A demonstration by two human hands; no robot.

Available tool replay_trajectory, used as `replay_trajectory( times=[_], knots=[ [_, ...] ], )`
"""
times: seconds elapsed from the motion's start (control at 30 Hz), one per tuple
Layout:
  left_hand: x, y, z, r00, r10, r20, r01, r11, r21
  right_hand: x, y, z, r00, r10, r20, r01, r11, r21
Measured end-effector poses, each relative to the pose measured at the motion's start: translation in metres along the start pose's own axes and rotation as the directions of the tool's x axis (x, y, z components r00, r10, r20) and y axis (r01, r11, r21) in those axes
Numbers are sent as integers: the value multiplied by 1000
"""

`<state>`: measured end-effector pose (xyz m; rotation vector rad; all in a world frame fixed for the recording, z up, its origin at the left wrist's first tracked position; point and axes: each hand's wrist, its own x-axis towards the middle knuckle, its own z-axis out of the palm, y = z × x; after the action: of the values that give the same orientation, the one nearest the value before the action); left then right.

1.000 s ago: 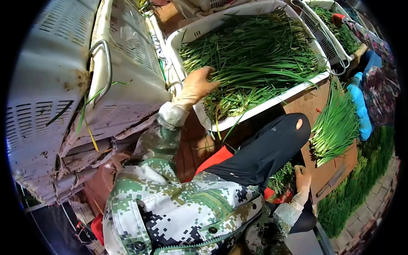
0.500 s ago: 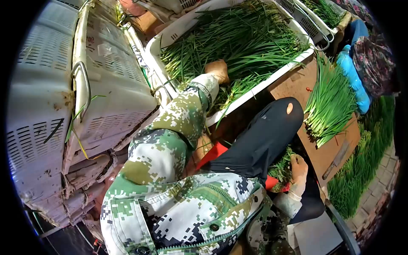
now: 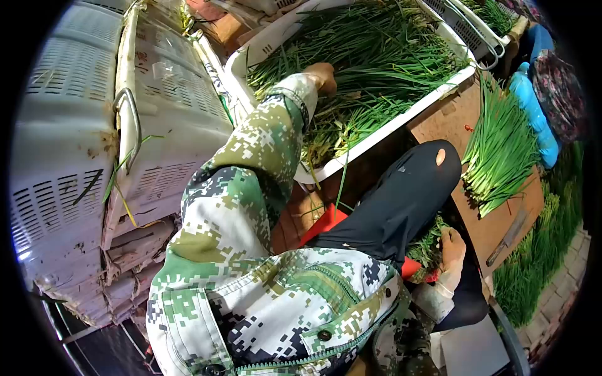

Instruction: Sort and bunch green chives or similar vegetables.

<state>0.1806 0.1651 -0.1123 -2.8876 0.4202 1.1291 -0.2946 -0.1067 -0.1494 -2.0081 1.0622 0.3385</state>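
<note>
My left hand (image 3: pixel 323 78) reaches into a white plastic crate (image 3: pixel 376 139) heaped with garlic chives (image 3: pixel 376 53). Its fingers are curled down into the leaves, and the fingertips are hidden. Low by my right knee, my right hand (image 3: pixel 453 249) is closed against a clump of garlic chives (image 3: pixel 428 248); leaves show on its left side, and the grip is partly hidden. A neat bundle of garlic chives (image 3: pixel 501 150) lies on a brown board (image 3: pixel 464 188) to the right. On the same board rests a knife (image 3: pixel 506 237), touched by neither hand.
Stacked white crates (image 3: pixel 63 144) with a metal handle (image 3: pixel 135 131) stand close on the left. Another person's blue sleeve (image 3: pixel 533 116) is at the right. More garlic chives (image 3: pixel 533 269) cover the paving beyond the board. My dark-trousered knee (image 3: pixel 401 194) lies between crate and board.
My left hand has moved farther into the crate, and the chives near the crate's front corner lie looser. My right hand stays by the clump. The whole view has shifted slightly.
</note>
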Motion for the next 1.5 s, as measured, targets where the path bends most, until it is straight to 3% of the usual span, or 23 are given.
replay_trajectory(
  times=[0.03,0.43,0.53,0.57,0.77,0.83,0.9,0.97,1.03,1.07,1.1,1.13,1.17,1.2,1.23,1.27,1.37,1.4,1.5],
  knots=[
    [7,-7,14,994,62,-86,-64,998,-22,0,2,1,1000,5,0,-5,1000,1],
    [10,-3,30,982,81,-170,-77,997,31,6,-1,8,1000,13,1,-13,998,56],
    [11,2,42,978,83,-192,-92,995,-40,7,4,13,1000,-10,3,10,996,84],
    [13,-2,51,967,164,-197,-173,985,-28,8,4,14,1000,8,13,-9,994,111],
    [-9,16,59,990,81,-112,-81,997,1,9,8,17,998,16,60,-23,994,107],
    [10,17,75,972,18,-232,-9,999,41,9,8,18,997,8,83,-17,995,98],
    [17,21,77,973,25,-230,-15,999,48,4,-1,17,998,1,70,-7,996,90],
    [15,29,70,991,-22,-135,27,999,39,5,4,21,998,-7,60,2,996,86],
    [17,28,88,947,-14,-321,57,990,126,6,3,31,998,-31,56,26,996,80],
    [30,22,105,944,-19,-331,63,990,125,4,3,36,998,0,65,-9,990,141],
    [41,17,120,898,-11,-440,87,984,153,4,6,41,997,34,73,-48,978,201],
    [54,17,132,841,4,-541,112,977,181,8,17,47,997,-36,72,22,982,188],
    [55,25,130,839,8,-544,111,976,185,9,22,52,997,-37,68,24,981,193],
    [56,32,127,774,-309,-553,215,949,-228,11,26,57,995,-42,94,21,975,220],
    [49,26,121,834,-166,-526,171,984,-39,8,18,57,992,-48,120,17,969,248],
    [41,19,115,874,-19,-485,103,984,147,5,8,53,987,-55,153,31,988,150],
    [9,24,66,971,32,-235,-2,992,125,6,24,53,981,49,188,-97,961,260],
    [-2,27,51,985,10,-175,0,998,56,7,39,59,990,49,129,-92,931,352],
    [5,10,21,985,-17,-171,21,999,24,11,41,60,983,71,169,-116,954,276]
  ],
)
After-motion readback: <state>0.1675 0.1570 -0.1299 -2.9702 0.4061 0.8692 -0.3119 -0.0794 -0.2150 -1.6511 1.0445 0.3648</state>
